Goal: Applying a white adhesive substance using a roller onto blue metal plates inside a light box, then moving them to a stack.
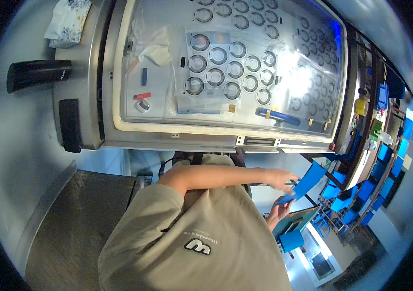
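Observation:
A flat blue piece (309,181), like a strip or card, is held up at the right, off the front corner of the machine. From below, my right hand (279,210) grips its lower end, fingers closed round it. My left arm reaches across my chest, and my left hand (280,180) is beside the blue piece with its fingers bent. A small dark thing shows at those fingertips, too small to name. Whether the left fingers also touch the blue piece is hard to see.
Before me stands a metal machine with a framed clear window (163,114); inside lie clear sheets with several dark rings (234,69) and a blue-handled tool (284,116). A black handle (39,75) juts out left. Benches with blue bins (383,153) stand right.

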`<state>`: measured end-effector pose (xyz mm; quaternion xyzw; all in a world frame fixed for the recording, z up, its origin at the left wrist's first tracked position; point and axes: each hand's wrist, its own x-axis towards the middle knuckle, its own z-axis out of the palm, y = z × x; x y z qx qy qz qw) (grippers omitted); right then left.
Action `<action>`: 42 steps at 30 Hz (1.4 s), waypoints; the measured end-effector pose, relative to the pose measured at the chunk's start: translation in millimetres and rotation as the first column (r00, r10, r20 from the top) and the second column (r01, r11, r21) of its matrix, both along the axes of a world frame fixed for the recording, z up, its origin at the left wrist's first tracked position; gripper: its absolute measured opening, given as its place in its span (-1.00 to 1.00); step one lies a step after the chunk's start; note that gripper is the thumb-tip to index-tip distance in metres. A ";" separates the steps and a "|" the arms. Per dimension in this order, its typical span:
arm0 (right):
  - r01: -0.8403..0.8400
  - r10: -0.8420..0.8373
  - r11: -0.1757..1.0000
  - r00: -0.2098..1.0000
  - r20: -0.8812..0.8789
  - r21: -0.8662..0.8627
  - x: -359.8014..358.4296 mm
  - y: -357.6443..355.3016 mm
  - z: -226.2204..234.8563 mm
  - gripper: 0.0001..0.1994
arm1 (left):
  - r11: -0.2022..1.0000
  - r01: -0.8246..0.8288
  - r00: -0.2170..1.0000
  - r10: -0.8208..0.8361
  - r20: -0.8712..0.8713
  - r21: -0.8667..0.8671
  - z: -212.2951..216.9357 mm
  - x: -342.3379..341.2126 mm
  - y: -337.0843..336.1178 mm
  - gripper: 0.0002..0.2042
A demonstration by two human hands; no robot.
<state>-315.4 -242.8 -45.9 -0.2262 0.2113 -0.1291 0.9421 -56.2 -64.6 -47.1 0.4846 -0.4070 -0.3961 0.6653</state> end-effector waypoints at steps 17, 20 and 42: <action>0.200 -0.240 0.968 0.564 -0.790 -0.151 -151.4 24.6 -75.1 -0.68 | 0.831 -0.291 0.956 0.229 0.185 0.475 7.7 220.0 235.7 -0.69; 0.209 -0.239 0.966 0.514 -0.824 -0.150 -147.7 40.9 -75.8 -0.66 | 0.577 -0.483 0.851 0.485 0.199 0.659 -9.0 292.6 291.3 -0.53; 0.177 -0.096 0.984 0.488 -0.868 -0.010 -163.9 54.2 -80.5 -0.62 | 0.125 -0.588 0.766 0.404 0.500 0.799 -35.3 360.4 315.9 -0.38</action>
